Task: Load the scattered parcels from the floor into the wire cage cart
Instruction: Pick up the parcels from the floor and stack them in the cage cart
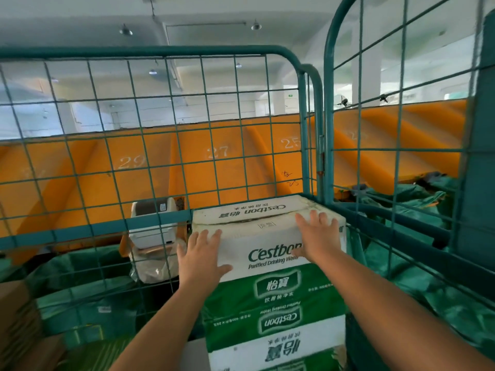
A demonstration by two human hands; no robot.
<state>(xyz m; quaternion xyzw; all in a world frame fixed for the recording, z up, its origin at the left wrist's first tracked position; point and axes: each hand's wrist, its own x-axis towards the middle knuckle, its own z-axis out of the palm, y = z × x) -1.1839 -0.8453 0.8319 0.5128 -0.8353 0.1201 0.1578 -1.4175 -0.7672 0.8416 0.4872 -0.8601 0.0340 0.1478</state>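
Observation:
A white and green water carton [257,231] sits on top of a stack inside the teal wire cage cart [150,52], in its far right corner. A second carton of the same kind [276,317] lies beneath it. My left hand [199,255] presses flat against the top carton's near left face, fingers straight. At the carton's upper right edge, my right hand [318,236] lies flat with its fingers spread over the top.
A white printer-like box [154,223] and a plastic bag stand behind the cage wall. Orange numbered chutes [214,153] fill the background. Green sacks [417,263] lie to the right and left. Brown cardboard [16,317] sits at the lower left.

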